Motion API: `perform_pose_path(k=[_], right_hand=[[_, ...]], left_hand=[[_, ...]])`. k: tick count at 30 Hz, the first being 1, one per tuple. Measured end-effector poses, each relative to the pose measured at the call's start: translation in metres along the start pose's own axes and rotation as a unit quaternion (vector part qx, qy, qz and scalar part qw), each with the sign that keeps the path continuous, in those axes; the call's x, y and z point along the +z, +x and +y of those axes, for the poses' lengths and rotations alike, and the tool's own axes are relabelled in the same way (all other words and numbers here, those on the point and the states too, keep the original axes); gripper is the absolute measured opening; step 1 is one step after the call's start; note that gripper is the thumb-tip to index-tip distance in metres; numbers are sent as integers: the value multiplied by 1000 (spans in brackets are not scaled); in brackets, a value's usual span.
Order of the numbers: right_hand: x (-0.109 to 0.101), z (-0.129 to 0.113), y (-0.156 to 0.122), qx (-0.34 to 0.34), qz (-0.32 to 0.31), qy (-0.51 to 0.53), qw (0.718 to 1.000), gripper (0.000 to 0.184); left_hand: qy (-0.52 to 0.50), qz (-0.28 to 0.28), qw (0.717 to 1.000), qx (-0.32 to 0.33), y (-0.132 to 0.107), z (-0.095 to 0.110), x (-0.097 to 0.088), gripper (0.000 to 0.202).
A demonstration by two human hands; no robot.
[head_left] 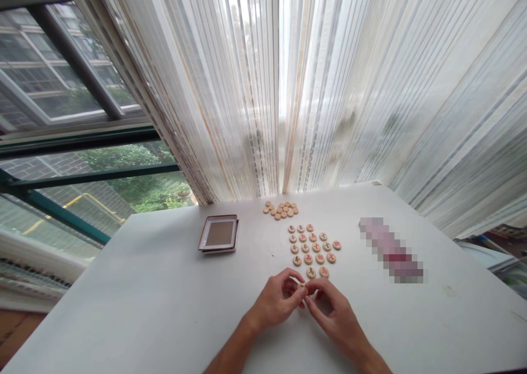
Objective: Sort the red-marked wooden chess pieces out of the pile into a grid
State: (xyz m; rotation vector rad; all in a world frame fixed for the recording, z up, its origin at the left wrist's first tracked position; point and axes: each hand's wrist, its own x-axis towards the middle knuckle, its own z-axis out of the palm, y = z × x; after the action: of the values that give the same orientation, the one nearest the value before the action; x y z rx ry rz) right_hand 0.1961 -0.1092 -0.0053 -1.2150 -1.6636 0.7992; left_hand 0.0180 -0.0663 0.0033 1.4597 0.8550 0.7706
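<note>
Both my hands meet over the near middle of the white table [144, 291]. My left hand [278, 300] and my right hand [331, 311] pinch one small round wooden chess piece [302, 288] between their fingertips. Just beyond them several round wooden pieces with red or black characters [313, 247] lie face up in rows. Farther back a loose cluster of plain-side-up pieces [282, 210] sits near the curtain.
A shallow brown box with its lid beneath it [219, 233] lies left of the pieces. A blurred pink-and-red object [391, 250] lies to the right. Striped sheer curtains [329, 88] hang behind the table, with a window [61, 88] at the left.
</note>
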Motion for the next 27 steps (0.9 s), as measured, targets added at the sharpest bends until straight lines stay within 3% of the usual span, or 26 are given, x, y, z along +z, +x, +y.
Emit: perform_pose_path(k=[9, 21, 27], right_hand=[[0, 0, -1, -14, -10, -15, 1000, 10], [2, 8, -1, 0, 9, 1, 1000, 15], [1, 3, -2, 14, 14, 21, 1000, 16]], left_hand=[[13, 17, 1000, -6, 0, 0, 5, 28], [-29, -33, 999, 8, -1, -1, -3, 28], [-9, -29, 999, 29, -2, 4, -1, 29]])
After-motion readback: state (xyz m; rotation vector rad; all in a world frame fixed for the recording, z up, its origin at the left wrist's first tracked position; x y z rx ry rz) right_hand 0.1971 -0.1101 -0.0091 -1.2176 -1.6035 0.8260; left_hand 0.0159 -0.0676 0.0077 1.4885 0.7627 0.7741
